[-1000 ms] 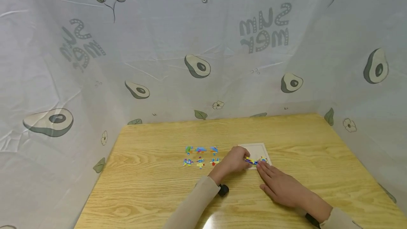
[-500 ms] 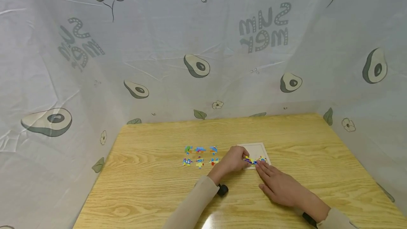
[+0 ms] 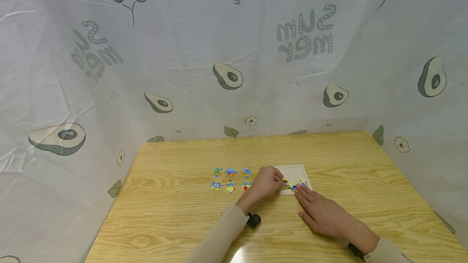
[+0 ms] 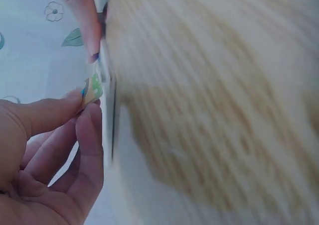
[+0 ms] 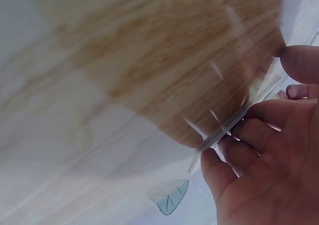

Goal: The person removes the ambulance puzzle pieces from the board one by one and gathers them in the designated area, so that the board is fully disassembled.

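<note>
Over the last second, has shifted the left hand (image 3: 267, 181) slightly away from the right hand (image 3: 322, 215), tipping up the puzzle piece (image 4: 92, 90) pinched between its thumb and fingertips. Looked longer and flatter in the head view a second ago, almost in line with the coloured pieces (image 3: 302, 183) beside the right fingertips; now shows shorter and slanted, at the left fingertips, over the near part of the tray (image 3: 293, 171). Also bares more of the tray's near corner, just below the left fingertips on the side toward the body. Cannot tell from these views whether touching the tray there or just apart from it. Keeps the right hand in the same place, fingers extended rather than wrapped round anything, tips resting at the near edge of the tray and against the coloured pieces. Leaves the loose pieces (image 3: 230, 188), in two rows on the far side of the left hand from the tray, as before. Suggests, as a judgement, a piece being re-angled against its neighbours and not yet settled flat, with the right hand steadying what lies in the tray.
</note>
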`<state>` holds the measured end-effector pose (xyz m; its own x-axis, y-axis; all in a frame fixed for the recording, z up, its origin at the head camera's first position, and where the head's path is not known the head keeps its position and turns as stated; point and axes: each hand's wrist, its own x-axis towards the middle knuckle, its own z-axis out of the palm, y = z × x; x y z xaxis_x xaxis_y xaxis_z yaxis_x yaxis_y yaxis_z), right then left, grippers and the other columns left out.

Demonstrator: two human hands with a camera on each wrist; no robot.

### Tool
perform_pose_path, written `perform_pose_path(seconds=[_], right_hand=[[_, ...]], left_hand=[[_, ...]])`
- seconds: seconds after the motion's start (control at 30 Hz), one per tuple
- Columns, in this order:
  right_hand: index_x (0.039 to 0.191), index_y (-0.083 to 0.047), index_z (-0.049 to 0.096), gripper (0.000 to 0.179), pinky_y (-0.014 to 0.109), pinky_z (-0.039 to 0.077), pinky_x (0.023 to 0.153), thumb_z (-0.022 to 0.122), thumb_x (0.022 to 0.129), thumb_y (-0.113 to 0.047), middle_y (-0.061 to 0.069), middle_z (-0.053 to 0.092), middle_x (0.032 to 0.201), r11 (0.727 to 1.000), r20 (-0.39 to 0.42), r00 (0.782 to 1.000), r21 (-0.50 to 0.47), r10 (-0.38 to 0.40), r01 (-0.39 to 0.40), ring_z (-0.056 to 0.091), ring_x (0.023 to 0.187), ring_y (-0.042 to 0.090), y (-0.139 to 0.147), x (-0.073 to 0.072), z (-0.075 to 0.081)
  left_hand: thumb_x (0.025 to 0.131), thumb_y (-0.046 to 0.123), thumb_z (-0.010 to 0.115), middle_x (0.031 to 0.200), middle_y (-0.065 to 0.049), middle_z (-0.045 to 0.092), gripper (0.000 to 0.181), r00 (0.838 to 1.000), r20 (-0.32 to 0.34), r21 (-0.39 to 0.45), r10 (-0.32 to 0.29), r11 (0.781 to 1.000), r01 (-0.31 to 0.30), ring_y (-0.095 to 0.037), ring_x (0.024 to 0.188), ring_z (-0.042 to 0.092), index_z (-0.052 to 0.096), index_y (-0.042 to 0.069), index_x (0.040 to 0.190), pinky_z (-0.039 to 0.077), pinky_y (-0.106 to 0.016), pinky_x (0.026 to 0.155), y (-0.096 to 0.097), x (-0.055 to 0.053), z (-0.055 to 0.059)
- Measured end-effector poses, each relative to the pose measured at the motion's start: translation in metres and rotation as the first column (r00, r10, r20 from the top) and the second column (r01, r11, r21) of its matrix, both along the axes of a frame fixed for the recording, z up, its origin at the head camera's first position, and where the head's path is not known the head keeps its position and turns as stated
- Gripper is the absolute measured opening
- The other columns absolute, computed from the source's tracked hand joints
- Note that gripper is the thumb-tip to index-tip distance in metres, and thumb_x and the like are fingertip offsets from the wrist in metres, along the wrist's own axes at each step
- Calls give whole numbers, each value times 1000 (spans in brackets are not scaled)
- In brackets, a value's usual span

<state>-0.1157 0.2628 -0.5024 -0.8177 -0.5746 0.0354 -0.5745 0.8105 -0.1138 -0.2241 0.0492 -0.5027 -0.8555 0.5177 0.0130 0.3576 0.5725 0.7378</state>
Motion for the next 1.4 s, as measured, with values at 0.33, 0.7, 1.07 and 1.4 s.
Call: perform_pose_path(seconds=[0.33, 0.7, 1.07, 1.4], right_hand=[[153, 6, 49, 61, 58, 48, 112, 57, 108, -35, 26, 46, 161, 1000, 22, 1000, 10, -5, 5, 50, 147, 43, 1, -2, 1], [152, 7, 50, 61, 58, 48, 112, 58, 108, -34, 27, 47, 160, 1000, 28, 1000, 26, 4, -4, 50, 147, 43, -1, -3, 3], [151, 7, 51, 60, 58, 48, 113, 59, 107, -33, 28, 48, 159, 999, 34, 999, 43, 1, -2, 50, 146, 44, -1, -1, 5], [151, 7, 51, 60, 57, 49, 113, 59, 107, -33, 27, 48, 159, 999, 18, 1000, 40, 1, -2, 51, 146, 43, -3, -1, 5]], left_hand=[[103, 13, 67, 107, -8, 82, 21, 1000, 30, 85, -1, 996, -1, -6, 85, 74, 80, 5, 118, 55, -17, 68, -22, 2, 17], [102, 17, 71, 109, -11, 81, 25, 993, 117, 224, 2, 974, -29, -25, 90, 79, 79, 3, 121, 61, -25, 72, -56, 7, 30], [100, 13, 72, 96, -19, 81, 19, 972, 232, 328, 19, 940, -97, -47, 89, 76, 80, 0, 112, 65, -48, 75, -100, 21, 39], [101, 13, 70, 98, -19, 80, 18, 984, 172, 237, 44, 968, -85, -40, 85, 77, 80, 1, 110, 65, -46, 77, -154, 32, 37]])
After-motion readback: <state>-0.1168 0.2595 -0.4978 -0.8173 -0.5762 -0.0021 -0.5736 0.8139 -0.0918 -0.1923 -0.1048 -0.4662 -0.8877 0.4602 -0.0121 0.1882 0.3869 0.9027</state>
